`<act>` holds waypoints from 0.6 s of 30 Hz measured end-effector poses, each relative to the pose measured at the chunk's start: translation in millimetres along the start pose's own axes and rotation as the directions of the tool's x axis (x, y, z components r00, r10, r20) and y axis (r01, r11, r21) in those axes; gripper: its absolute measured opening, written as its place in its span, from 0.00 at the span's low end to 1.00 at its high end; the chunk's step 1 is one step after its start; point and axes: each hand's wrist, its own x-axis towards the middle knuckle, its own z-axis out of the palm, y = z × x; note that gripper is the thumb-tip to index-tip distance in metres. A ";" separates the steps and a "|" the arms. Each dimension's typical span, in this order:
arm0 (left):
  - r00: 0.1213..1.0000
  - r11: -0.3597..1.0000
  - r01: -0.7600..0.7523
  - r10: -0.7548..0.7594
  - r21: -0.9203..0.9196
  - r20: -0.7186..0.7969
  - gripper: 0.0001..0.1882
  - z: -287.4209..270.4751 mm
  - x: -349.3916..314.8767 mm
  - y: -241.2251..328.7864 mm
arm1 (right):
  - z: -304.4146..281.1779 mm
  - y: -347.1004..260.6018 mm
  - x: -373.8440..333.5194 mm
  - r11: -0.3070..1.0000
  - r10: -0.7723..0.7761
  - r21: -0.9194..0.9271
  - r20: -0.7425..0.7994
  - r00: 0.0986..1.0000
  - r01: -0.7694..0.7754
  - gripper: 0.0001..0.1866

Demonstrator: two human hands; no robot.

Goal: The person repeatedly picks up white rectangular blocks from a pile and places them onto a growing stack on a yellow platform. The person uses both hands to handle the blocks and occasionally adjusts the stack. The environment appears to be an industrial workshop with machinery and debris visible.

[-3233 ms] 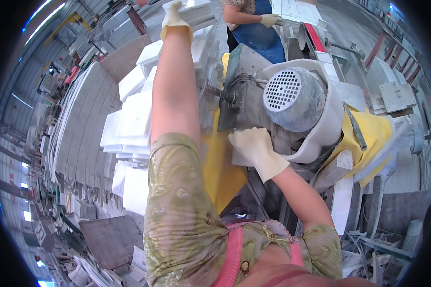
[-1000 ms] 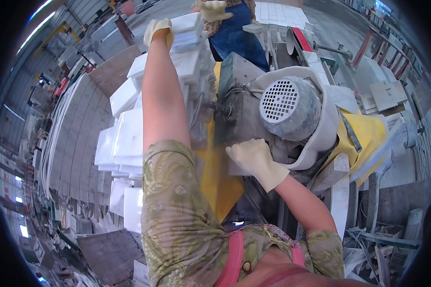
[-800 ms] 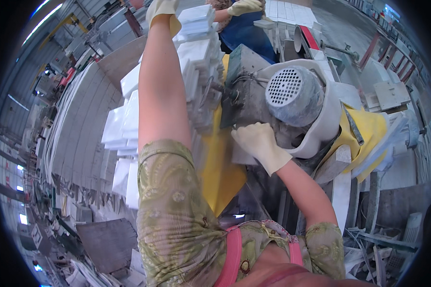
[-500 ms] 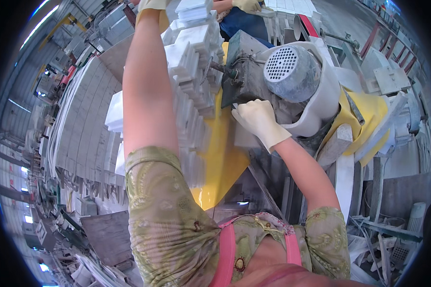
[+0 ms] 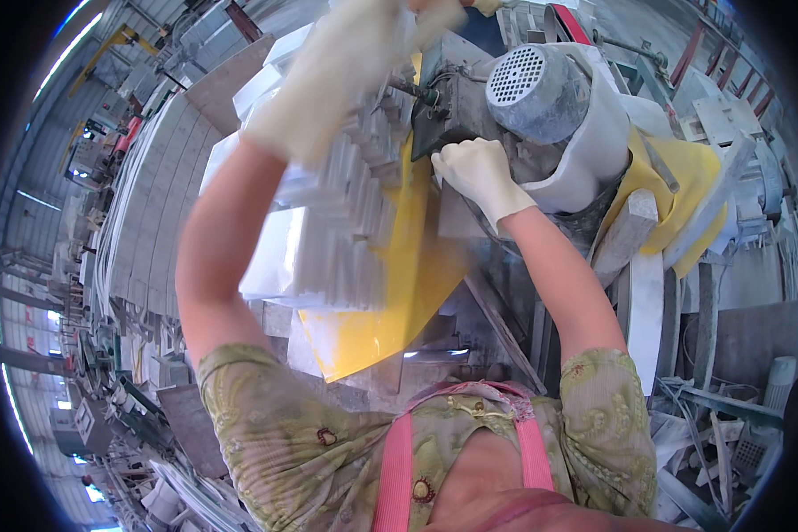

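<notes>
My left hand (image 5: 328, 84), in a cream glove, is raised over the stacked white stone tiles (image 5: 328, 248). It is smeared by motion, so its fingers and anything in them cannot be made out. My right hand (image 5: 477, 175), gloved the same way, is closed in a fist at the lower edge of a dusty grey machine housing (image 5: 461, 106). What its curled fingers grip, if anything, is hidden. Just beyond that hand sits a motor (image 5: 536, 93) with a round perforated cover. A yellow sheet (image 5: 363, 341) runs beneath and beside the tiles.
Long grey slabs (image 5: 164, 204) stand in a row at the left. To the right, a yellow cloth (image 5: 683, 182) drapes near a stone block (image 5: 628, 235). Part of another person's gloved hand (image 5: 485, 6) shows at the top edge. Scrap pieces lie at the lower right.
My left hand has come back toward me from the far end of the tiles, its elbow bending outward. My right fist stays beside the machine. The view has shifted slightly.
</notes>
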 end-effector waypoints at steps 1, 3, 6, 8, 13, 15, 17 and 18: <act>0.994 0.991 -0.087 0.080 -0.101 -0.069 0.23 27.2 -40.2 30.3 | 0.4 -0.6 1.5 0.999 -0.012 -0.041 -0.010 1.000 0.012 0.16; 0.886 0.881 -0.463 0.455 0.099 0.093 0.24 47.2 -94.2 65.6 | -4.5 -0.9 7.5 0.996 -0.037 0.081 -0.038 0.999 0.040 0.12; 0.825 0.884 -0.448 0.467 -0.137 0.317 0.25 70.5 -171.3 100.9 | -29.1 -6.1 9.3 1.000 0.023 0.012 0.226 0.974 -0.026 0.13; 0.877 0.909 -0.350 0.403 -0.227 0.261 0.23 80.3 -209.3 108.5 | -51.8 -15.3 5.1 0.993 -0.119 0.035 0.128 0.985 0.115 0.10; 0.906 0.901 0.096 0.096 -0.422 0.413 0.17 143.2 -279.6 123.9 | -110.1 -42.7 -103.0 0.944 -0.156 0.254 -0.213 0.964 0.209 0.09; 0.850 0.750 0.400 -0.088 -0.527 0.520 0.16 182.4 -301.2 145.2 | -135.1 -37.5 -182.3 0.948 -0.145 0.233 -0.285 0.947 0.215 0.11; 0.760 0.555 0.618 -0.238 -0.557 0.605 0.16 216.4 -319.0 171.0 | -187.7 -10.3 -285.5 0.997 -0.030 0.076 -0.007 1.000 0.031 0.14; 0.721 0.468 0.683 -0.305 -0.561 0.623 0.15 229.3 -327.2 182.6 | -218.1 -1.7 -334.7 1.000 0.002 0.010 0.139 0.990 -0.004 0.16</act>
